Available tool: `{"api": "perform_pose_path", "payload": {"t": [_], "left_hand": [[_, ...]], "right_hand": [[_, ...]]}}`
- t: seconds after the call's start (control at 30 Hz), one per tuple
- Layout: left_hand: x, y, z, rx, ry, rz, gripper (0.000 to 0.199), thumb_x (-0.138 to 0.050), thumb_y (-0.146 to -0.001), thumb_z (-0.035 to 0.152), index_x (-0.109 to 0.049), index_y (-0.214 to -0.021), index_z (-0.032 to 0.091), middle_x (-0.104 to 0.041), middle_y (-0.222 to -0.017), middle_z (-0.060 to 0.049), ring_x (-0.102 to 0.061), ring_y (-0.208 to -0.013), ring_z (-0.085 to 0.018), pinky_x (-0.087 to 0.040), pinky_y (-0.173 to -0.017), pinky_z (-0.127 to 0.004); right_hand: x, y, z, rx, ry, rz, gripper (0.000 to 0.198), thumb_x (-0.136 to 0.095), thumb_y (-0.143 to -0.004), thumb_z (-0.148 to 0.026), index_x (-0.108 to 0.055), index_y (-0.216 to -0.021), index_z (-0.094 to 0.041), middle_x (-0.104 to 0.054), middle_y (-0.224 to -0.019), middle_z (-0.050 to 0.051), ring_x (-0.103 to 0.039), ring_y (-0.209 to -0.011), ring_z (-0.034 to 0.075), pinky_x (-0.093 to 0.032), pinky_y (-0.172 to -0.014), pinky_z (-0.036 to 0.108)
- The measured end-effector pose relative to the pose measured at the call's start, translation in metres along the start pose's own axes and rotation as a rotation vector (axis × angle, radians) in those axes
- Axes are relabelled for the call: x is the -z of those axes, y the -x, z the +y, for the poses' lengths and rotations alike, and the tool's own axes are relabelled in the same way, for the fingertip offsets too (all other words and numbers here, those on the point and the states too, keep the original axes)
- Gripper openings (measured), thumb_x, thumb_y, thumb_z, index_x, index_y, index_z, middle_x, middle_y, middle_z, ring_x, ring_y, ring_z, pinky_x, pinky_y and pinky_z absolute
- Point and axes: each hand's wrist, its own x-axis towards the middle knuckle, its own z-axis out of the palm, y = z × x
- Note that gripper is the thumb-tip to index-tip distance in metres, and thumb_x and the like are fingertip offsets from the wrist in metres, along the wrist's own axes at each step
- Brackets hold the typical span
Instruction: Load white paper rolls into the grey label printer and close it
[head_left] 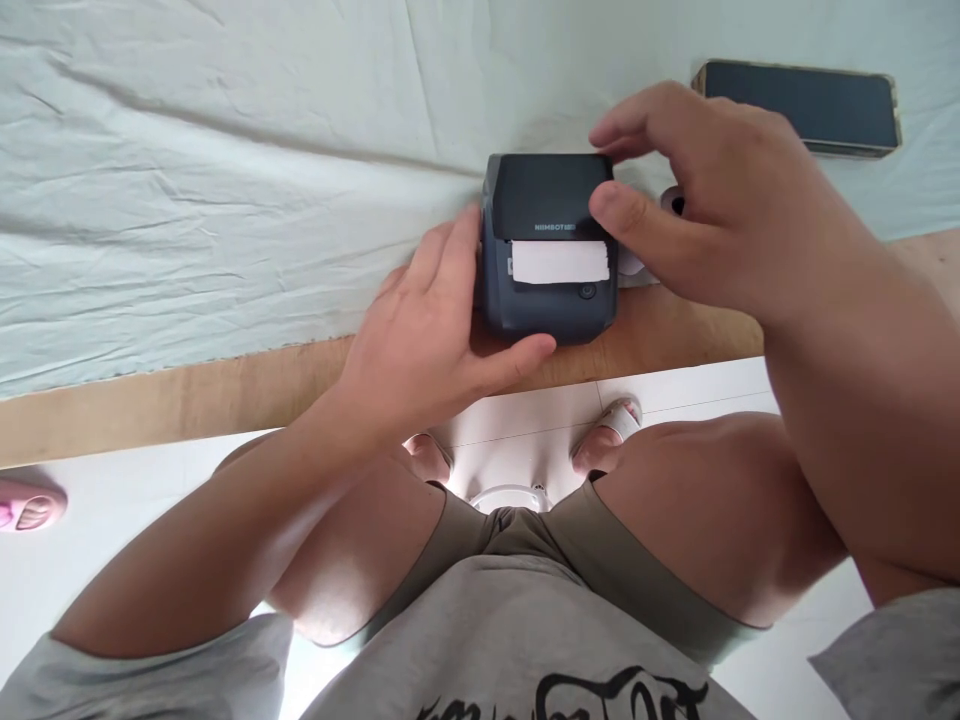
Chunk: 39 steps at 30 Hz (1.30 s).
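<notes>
A dark label printer (551, 310) marked NIIMBOT stands at the table's front edge, its lid down. A strip of white label paper (561, 262) sticks out of the slot below the lid, above a round button. My left hand (420, 330) holds the printer's left side, fingers along the side and thumb across the front. My right hand (697, 190) is curled at the right rear corner, thumb on the lid's edge and fingertips by the back. A pale roll (673, 200) with a dark core shows partly behind my right hand.
A phone (810, 105) with a dark screen lies at the back right. A wrinkled pale green cloth (225, 200) covers the table, leaving a bare wooden edge (187, 400) in front. My legs are below the edge. A pink slipper (34, 505) lies on the floor at left.
</notes>
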Motion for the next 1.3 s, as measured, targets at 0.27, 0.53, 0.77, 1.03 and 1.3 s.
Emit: {"api": "perform_pose_path", "payload": {"t": [0.27, 0.53, 0.77, 1.03, 1.3], "left_hand": [[0.003, -0.002, 0.008, 0.097, -0.164, -0.036, 0.104, -0.088, -0.085, 0.056, -0.039, -0.171, 0.022, -0.051, -0.172, -0.013, -0.053, -0.157, -0.043, -0.047, -0.132, -0.054], [0.003, -0.003, 0.009, 0.086, -0.222, -0.016, 0.11, -0.096, -0.081, 0.059, -0.043, -0.17, 0.021, -0.054, -0.173, -0.013, -0.059, -0.154, -0.042, -0.051, -0.129, -0.054], [0.006, -0.004, 0.011, 0.057, -0.205, 0.002, 0.098, -0.085, -0.085, 0.066, -0.052, -0.164, 0.018, -0.072, -0.153, -0.01, -0.07, -0.137, -0.038, -0.057, -0.118, -0.049], [0.008, -0.003, 0.011, 0.041, -0.087, 0.029, 0.074, -0.052, -0.096, 0.058, -0.059, -0.159, 0.019, -0.071, -0.156, -0.008, -0.067, -0.142, -0.037, -0.056, -0.116, -0.052], [0.005, -0.003, 0.007, 0.065, -0.152, -0.016, 0.095, -0.063, -0.092, 0.066, -0.046, -0.17, 0.015, -0.06, -0.167, -0.012, -0.059, -0.152, -0.041, -0.05, -0.126, -0.056]], "right_hand": [[-0.001, 0.011, 0.024, 0.074, 0.036, -0.01, 0.087, -0.031, -0.099, -0.09, -0.054, -0.152, -0.025, -0.071, -0.131, 0.009, -0.07, -0.126, 0.021, -0.041, -0.134, 0.065], [0.004, 0.01, 0.015, -0.018, 0.003, -0.114, 0.081, -0.055, -0.094, -0.079, -0.048, -0.156, -0.027, -0.065, -0.145, 0.007, -0.069, -0.138, 0.025, -0.061, -0.12, 0.053], [0.003, 0.011, 0.009, -0.036, 0.107, -0.194, 0.092, -0.064, -0.089, -0.078, -0.041, -0.16, -0.025, -0.064, -0.146, 0.008, -0.071, -0.129, 0.026, -0.065, -0.107, 0.05], [0.013, 0.006, -0.012, -0.3, 0.094, -0.07, 0.081, -0.085, -0.083, -0.062, -0.054, -0.153, -0.034, -0.069, -0.132, -0.002, -0.066, -0.096, 0.01, -0.061, -0.11, 0.045], [0.009, 0.007, 0.012, -0.078, -0.01, -0.043, 0.108, -0.043, -0.078, -0.11, -0.053, -0.153, -0.032, -0.066, -0.126, 0.002, -0.05, -0.084, 0.001, -0.044, -0.079, 0.022]]}}
